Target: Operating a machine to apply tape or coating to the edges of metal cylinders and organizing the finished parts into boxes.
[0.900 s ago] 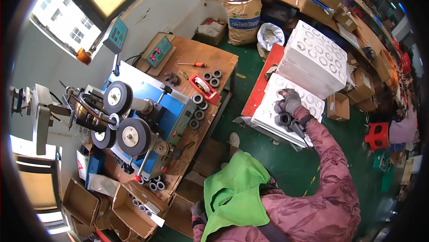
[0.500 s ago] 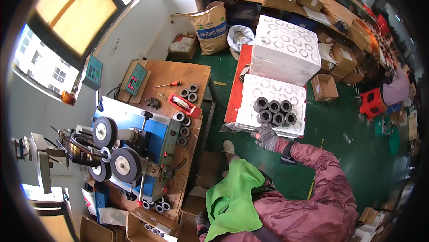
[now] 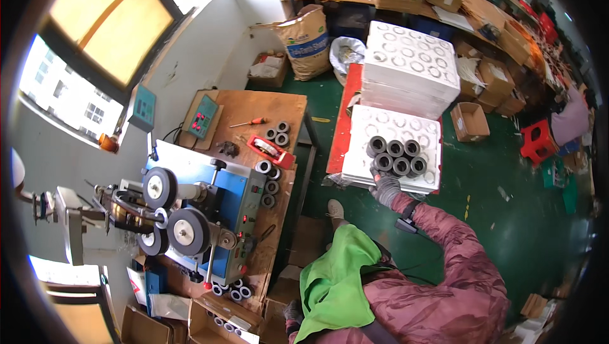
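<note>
— Green workshop floor, wooden bench to your left, white foam trays stacked to your right. Where was your right hand?

— Gloved, at the near edge of the low foam tray, just beside the dark ring cores. It touched or nearly touched the closest one. Whether your fingers had closed on a core, I could not tell; the glove hid the grip.

— And your left hand?

— Low by the green cloth at your chest, barely in view. Grip unreadable.

— Step in hand?

— Judged: you were at the point of picking a core from the tray. The next move called for a firm pinch on one ring, lifted straight up so its neighbours stayed put.

— The cores themselves?

— Seven or so, dark grey, thick-walled, hollow, standing on end in two touching rows. Matching rings lay on the bench beside the blue winding machine. A taller stack of trays stood behind.
</note>
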A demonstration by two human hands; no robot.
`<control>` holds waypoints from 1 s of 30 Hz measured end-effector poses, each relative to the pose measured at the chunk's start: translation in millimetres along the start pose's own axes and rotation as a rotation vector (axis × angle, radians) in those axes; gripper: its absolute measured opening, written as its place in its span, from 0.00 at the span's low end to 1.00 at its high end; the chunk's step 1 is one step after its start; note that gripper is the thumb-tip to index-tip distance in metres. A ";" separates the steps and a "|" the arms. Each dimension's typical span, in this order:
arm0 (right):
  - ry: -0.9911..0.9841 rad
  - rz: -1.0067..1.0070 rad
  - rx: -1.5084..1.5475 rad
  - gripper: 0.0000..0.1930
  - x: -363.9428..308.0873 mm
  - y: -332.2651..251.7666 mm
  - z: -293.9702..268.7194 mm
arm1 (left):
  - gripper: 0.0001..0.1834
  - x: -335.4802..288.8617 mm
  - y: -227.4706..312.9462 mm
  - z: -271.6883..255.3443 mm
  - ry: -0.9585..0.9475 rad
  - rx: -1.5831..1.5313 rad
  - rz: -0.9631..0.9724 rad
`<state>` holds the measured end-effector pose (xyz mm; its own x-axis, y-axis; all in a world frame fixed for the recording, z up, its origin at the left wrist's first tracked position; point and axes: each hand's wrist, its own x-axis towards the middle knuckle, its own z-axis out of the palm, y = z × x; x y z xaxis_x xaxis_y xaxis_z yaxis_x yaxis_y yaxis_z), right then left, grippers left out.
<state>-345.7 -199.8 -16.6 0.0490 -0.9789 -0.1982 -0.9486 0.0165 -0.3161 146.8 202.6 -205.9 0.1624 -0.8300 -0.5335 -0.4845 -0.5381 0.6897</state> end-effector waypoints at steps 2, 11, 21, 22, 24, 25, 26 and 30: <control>-0.003 -0.016 0.043 0.30 -13.4 27.1 8.1 | 0.10 4.8 86.7 17.9 -0.022 -0.152 -0.189; -0.270 -0.366 0.078 0.26 -24.8 -51.1 47.0 | 0.18 -11.9 19.4 40.6 0.102 -0.197 -0.440; -0.649 -0.621 -0.135 0.22 26.3 -160.0 67.7 | 0.21 -35.1 21.2 98.8 0.251 -0.097 -0.484; -0.653 -0.658 -0.123 0.21 32.7 -165.2 72.0 | 0.20 -42.5 17.5 106.1 0.211 -0.061 -0.504; -0.721 -0.646 -0.116 0.21 45.2 -175.4 78.8 | 0.19 -47.6 15.4 115.8 0.180 -0.033 -0.531; -0.787 -0.626 -0.107 0.21 52.4 -180.3 82.5 | 0.18 -53.9 16.9 124.7 0.165 -0.072 -0.558; -0.791 -0.625 -0.118 0.22 64.3 -176.7 100.2 | 0.17 -55.8 17.8 129.4 0.151 -0.111 -0.586; -0.774 -0.419 -0.129 0.21 94.4 -152.1 132.5 | 0.16 -62.6 73.2 129.3 -0.112 0.241 -0.326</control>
<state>-155.3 -267.7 -110.1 0.5534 -0.4862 -0.6763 -0.8307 -0.3813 -0.4056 -10.0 234.2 -185.3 0.2526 -0.5939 -0.7639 -0.6123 -0.7094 0.3490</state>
